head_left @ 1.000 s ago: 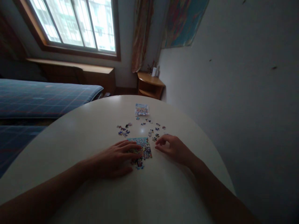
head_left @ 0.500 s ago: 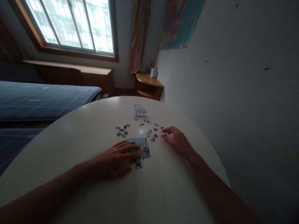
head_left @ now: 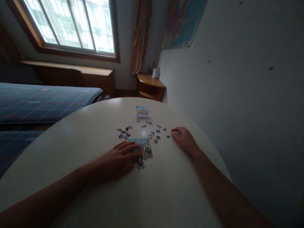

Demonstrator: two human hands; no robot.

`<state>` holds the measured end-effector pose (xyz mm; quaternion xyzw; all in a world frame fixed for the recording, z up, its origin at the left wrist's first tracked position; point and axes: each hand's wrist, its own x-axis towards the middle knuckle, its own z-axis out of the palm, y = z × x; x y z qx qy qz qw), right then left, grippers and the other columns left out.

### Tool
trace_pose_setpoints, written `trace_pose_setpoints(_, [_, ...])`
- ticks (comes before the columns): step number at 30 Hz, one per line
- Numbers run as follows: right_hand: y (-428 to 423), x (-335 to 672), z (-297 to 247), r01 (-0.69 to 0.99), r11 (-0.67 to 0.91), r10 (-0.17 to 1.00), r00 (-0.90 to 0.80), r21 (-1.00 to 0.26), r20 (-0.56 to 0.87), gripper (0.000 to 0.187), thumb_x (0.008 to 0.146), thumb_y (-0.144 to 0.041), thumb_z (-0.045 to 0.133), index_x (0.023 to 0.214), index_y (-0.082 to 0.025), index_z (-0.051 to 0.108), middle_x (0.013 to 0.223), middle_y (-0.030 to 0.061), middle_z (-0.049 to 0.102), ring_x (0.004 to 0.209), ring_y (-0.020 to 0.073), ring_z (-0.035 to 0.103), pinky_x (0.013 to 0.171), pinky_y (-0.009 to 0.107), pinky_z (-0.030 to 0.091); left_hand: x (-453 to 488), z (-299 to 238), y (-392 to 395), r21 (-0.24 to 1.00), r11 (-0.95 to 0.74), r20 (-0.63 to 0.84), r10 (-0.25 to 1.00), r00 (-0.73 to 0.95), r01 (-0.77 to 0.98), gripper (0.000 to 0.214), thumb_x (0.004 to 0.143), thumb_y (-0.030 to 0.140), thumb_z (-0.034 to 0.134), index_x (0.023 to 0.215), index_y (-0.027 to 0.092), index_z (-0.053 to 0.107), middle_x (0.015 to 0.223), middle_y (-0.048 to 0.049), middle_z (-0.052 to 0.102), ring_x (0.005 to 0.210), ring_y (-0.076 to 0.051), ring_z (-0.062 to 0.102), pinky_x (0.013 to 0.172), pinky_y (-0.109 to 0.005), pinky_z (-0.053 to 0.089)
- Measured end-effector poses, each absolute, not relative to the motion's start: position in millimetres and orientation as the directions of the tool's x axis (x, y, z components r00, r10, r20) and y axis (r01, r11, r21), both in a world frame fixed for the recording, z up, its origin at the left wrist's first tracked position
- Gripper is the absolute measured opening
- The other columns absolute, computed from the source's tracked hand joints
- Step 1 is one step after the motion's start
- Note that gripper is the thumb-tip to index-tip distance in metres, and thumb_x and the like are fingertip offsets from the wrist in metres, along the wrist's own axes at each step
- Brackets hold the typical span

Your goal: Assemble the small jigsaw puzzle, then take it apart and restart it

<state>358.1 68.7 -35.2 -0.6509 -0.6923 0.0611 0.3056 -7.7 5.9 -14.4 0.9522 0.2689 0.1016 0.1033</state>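
My left hand (head_left: 118, 160) lies flat with its fingers stretched over the left side of a partly assembled jigsaw puzzle (head_left: 147, 150), hiding some of it. The puzzle has a light blue upper edge and a busy, many-coloured picture below. My right hand (head_left: 185, 139) rests at the right on the table, fingers loosely curled and thumb a little apart from the forefinger; I see nothing between them. Just left of its fingertips lies a loose puzzle piece (head_left: 167, 136), and a reddish piece (head_left: 164, 129) sits slightly farther off.
Several loose pieces (head_left: 123, 136) lie left of centre, and more pieces (head_left: 155, 141) are scattered to the right. A small picture packet (head_left: 142, 112) lies at the back of the round white table (head_left: 99, 117). Beyond are a bed (head_left: 47, 101), a corner shelf (head_left: 150, 81) and a wall.
My right hand has drawn back to the right, and the loose piece by its fingertips now shows fully. My left hand stays on the puzzle.
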Motion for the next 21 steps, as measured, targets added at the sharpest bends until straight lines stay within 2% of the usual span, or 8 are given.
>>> trace_pose_setpoints(6, [69.2,360.0,-35.4,0.861,0.167,0.940,0.007,-0.480,0.340,0.021,0.083,-0.028,0.062,0.097,-0.019,0.074,0.110,0.0116,0.069,0.108,0.0245,0.061,0.103,0.042,0.043,-8.2,-16.5,6.7,0.241,-0.823,0.095,0.548,0.831,0.515,0.055,0.104,0.040,0.041,0.156,0.036,0.024,0.164,0.0021,0.020,0.150,-0.029,0.020,0.123,-0.053,0.019])
trace_pose_setpoints(12, [68.8,360.6,-36.3,0.857,0.165,0.942,0.009,-0.488,0.335,0.021,0.083,-0.028,0.062,0.097,-0.019,0.074,0.113,0.0114,0.068,0.111,0.0243,0.061,0.105,0.042,0.042,-7.8,-17.8,7.2,0.257,-0.816,0.125,0.559,0.820,0.517,0.056,0.103,0.042,0.043,0.155,0.036,0.026,0.163,0.0006,0.024,0.149,-0.029,0.023,0.122,-0.051,0.021])
trace_pose_setpoints(21, [66.5,359.0,-32.8,0.858,0.158,0.950,0.003,-0.488,0.313,0.020,0.084,-0.029,0.061,0.096,-0.021,0.076,0.117,0.0119,0.067,0.114,0.0251,0.060,0.107,0.045,0.040,-8.1,-17.6,7.1,0.274,-0.806,0.082,0.563,0.822,0.525,0.058,0.103,0.043,0.041,0.157,0.036,0.021,0.164,0.0013,0.020,0.150,-0.030,0.020,0.122,-0.053,0.021])
